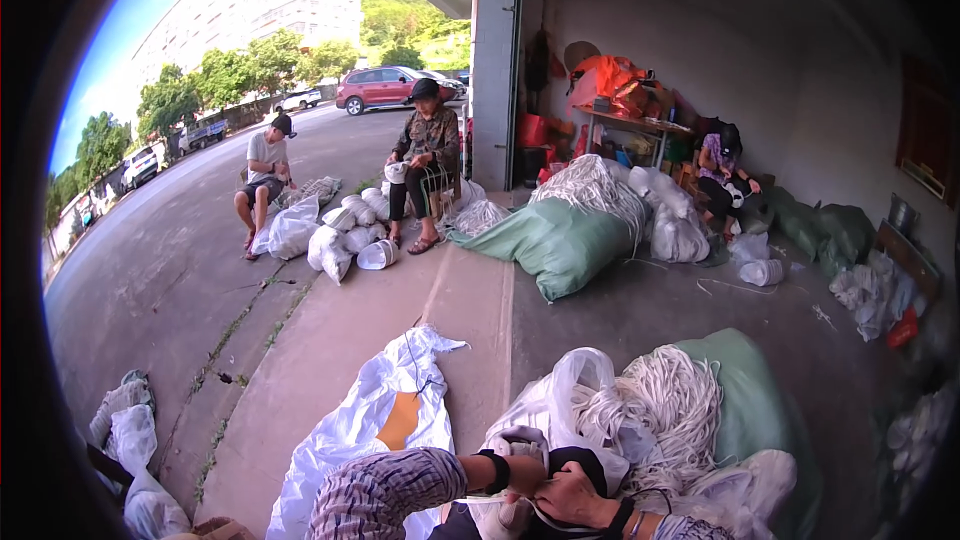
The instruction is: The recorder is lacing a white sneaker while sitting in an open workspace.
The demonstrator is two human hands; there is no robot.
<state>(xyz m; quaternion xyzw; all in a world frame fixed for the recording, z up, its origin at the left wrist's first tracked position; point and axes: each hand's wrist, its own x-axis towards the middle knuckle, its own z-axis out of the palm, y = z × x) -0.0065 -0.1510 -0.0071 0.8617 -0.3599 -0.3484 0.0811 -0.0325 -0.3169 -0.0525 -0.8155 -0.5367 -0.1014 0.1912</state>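
Two hands are seen: left hand (522, 475) and right hand (572, 496), closed on one white cord (545, 520); three seated people; open concrete ahead.

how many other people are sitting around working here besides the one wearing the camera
3. One person in a white shirt sits by the road at left, one in dark patterned clothes sits beside the pillar, and one in purple sits by the right wall. Others may be hidden.

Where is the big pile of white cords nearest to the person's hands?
In the head view, the pile of white cords lies at lower right, spilling from a green sack, just above the right hand and beside a white plastic bag.
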